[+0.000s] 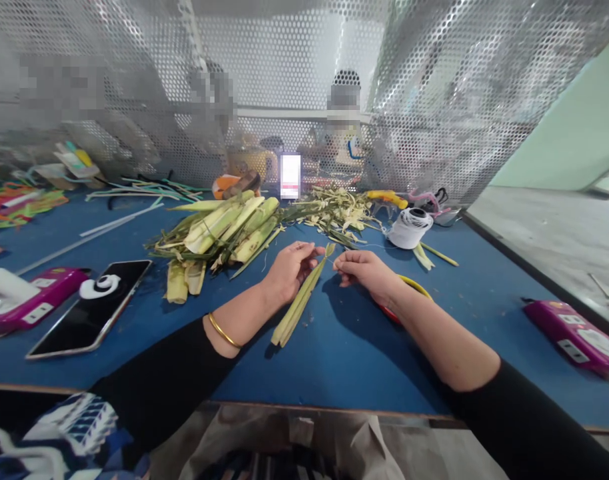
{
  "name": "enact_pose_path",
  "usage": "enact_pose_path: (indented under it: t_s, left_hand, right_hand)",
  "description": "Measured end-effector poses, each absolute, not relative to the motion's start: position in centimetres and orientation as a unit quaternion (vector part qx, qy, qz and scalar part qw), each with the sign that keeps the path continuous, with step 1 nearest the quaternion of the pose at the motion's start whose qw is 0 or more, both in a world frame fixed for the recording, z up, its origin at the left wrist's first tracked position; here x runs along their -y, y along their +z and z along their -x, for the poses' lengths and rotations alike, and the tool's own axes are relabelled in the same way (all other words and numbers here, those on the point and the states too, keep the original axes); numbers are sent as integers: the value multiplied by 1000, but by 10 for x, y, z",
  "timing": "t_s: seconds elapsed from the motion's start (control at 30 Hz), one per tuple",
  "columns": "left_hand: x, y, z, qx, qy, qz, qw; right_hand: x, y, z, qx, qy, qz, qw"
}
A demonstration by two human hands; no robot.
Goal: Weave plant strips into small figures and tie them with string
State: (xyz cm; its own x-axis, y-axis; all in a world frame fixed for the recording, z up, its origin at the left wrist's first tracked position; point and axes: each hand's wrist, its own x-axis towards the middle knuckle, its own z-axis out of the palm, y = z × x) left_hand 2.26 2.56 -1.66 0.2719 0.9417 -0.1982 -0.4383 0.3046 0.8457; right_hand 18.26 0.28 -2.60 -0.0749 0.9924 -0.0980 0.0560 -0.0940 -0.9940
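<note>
A folded strip of corn husk [300,303] slants across the middle of the table, its narrow tip between my hands. My left hand [293,270] has its fingers curled around the upper part of the husk. With thumb and forefinger pressed together, my right hand [359,265] pinches a thin white thread beside the tip. The thread seems to run back to a spool of white thread [409,230] at the right. Beneath my right forearm lies a red-and-yellow tool [415,287], mostly hidden.
A pile of corn husks [224,230] lies left of centre, with shredded husk scraps [334,210] behind. A phone [92,307] rests at left. Purple power strips [574,333] flank the table. A perforated metal screen [294,60] stands at the back, with people beyond it.
</note>
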Motion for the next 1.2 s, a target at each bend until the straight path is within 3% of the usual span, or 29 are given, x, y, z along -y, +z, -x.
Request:
enact_pose_path:
  t_s: [0.13, 0.4, 0.67, 0.77, 0.9, 1.1, 1.2]
  left_hand:
    - [-25, -18, -22, -346, 469, -353, 732]
    - [-26, -23, -23, -362, 444, -373, 730]
    - [-27, -24, -22, -362, 424, -399, 728]
    - [-28, -23, -21, -374, 441, -398, 712]
    - [-29, -23, -20, -398, 435, -388, 709]
    - [-37, -19, -14, -523, 517, -379, 561]
    - [-31, -16, -14, -509, 545, -510, 430]
  right_hand:
    - [-2, -26, -180, 513, 514, 493, 479]
    - [8, -27, -169, 707, 256, 408, 518]
    - [9, -28, -167, 660, 430, 375, 489]
    - [8, -28, -167, 661, 447, 377, 469]
    - [7, -29, -168, 633, 442, 389, 503]
    - [2, -25, -177, 547, 388, 441, 596]
    - [2, -23, -178, 529, 367, 464, 609]
